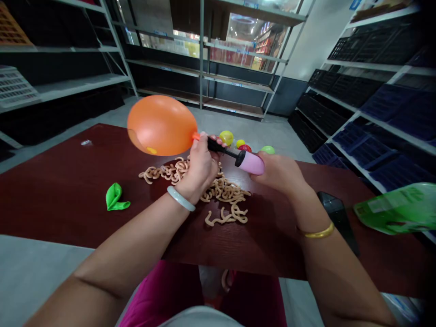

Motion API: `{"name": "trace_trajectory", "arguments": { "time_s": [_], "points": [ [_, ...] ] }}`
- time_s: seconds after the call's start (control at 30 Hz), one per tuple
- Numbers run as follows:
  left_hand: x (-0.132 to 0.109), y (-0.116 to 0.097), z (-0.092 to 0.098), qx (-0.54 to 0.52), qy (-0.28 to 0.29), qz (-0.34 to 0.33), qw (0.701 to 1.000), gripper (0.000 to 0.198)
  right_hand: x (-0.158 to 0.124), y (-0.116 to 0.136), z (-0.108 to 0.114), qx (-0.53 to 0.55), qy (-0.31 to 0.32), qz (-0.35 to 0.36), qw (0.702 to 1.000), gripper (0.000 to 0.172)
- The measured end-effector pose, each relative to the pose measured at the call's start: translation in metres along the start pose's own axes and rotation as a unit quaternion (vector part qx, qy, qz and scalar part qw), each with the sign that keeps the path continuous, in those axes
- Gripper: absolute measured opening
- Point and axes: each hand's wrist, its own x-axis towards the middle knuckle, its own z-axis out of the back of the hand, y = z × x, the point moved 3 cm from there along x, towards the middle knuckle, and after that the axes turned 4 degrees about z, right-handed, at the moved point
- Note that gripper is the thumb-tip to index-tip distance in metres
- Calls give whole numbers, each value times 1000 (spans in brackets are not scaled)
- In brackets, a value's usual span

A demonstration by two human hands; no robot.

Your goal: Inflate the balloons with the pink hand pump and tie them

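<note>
An inflated orange balloon (pixel 162 125) points left, its neck on the nozzle end of a hand pump with a black front (pixel 215 145) and a pink body (pixel 251 163). My left hand (pixel 203 163) is closed around the balloon's neck and the pump's black front end. Wrapped round the pink body is my right hand (pixel 281 175). Below the hands, a pile of tan curled, worm-like pieces (pixel 225 190) lies on the dark red table (pixel 68 181). A limp green balloon (pixel 115 198) rests on the tabletop to the left.
On the right lie a black phone-like object (pixel 335 211) and a green plastic package (pixel 398 209). Beyond the table's far edge are yellow (pixel 226 137), red and light green balloons (pixel 268 149). Metal shelves (pixel 200 68) stand behind, and racks of dark crates (pixel 384 113) on the right.
</note>
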Motion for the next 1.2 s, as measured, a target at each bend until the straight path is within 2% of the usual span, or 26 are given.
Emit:
{"name": "trace_trajectory", "arguments": {
  "time_s": [0.13,0.23,0.33,0.47,0.53,0.6,0.73,0.87,0.97,1.07,1.2],
  "points": [
    [-17,14,-8,12,15,17,1000,21,-1,19,-2,53,17,3,998,48],
    [-13,10,-4,28,12,11,999,20,4,19,-9,70,34,-9,997,50],
    [5,-5,6,35,-15,3,999,19,8,7,-16,98,67,-2,993,43],
    [32,-35,21,23,-51,-22,998,18,7,-17,-14,111,84,5,990,42],
    [40,-46,25,23,-55,-33,998,18,5,-27,-10,115,92,6,989,43],
    [41,-49,26,25,-54,-39,997,18,3,-33,-6,111,94,8,989,46],
    [26,-26,19,21,-47,-19,998,18,1,-31,-5,80,92,20,992,44],
    [2,9,12,38,-21,25,999,19,3,-11,-12,70,79,18,994,36],
    [-11,24,9,47,-5,37,998,19,5,5,-17,88,60,21,994,38],
    [-14,26,8,52,-9,27,998,19,7,11,-21,104,59,19,993,40],
    [-2,7,9,68,-22,13,997,19,9,4,-22,125,78,18,989,39]
  ]
}}
